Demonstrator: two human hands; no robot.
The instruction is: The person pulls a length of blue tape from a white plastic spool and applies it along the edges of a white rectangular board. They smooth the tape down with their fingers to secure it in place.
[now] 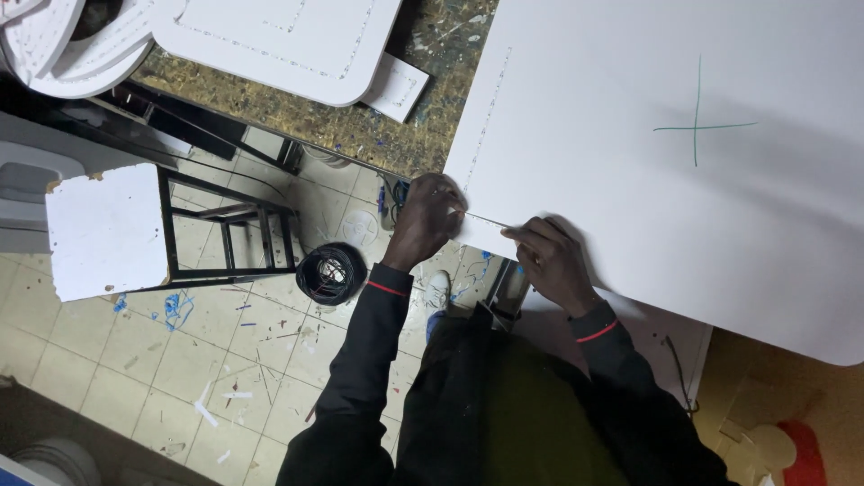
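Left hand: the left hand (430, 219) was curled shut over the near corner of the large white flat board (666, 171), knuckles up.
Right hand: the right hand (551, 261) pinched a thin pale strip (486, 220) along the board's near edge, fingers closed on it.
Board: it lay flat, overhanging the workbench, with a green pen cross (697, 126) and a dotted line near its left edge.
Around: smaller white rounded panels (279, 40) lay further off; a black metal stool with a chipped white top (108, 229) and a black wire coil (330, 273) stood on the floor, well apart from the hands.
Surface: a paint-flecked chipboard bench (423, 99).
Room: pale tiled floor (180, 360), littered with scraps.
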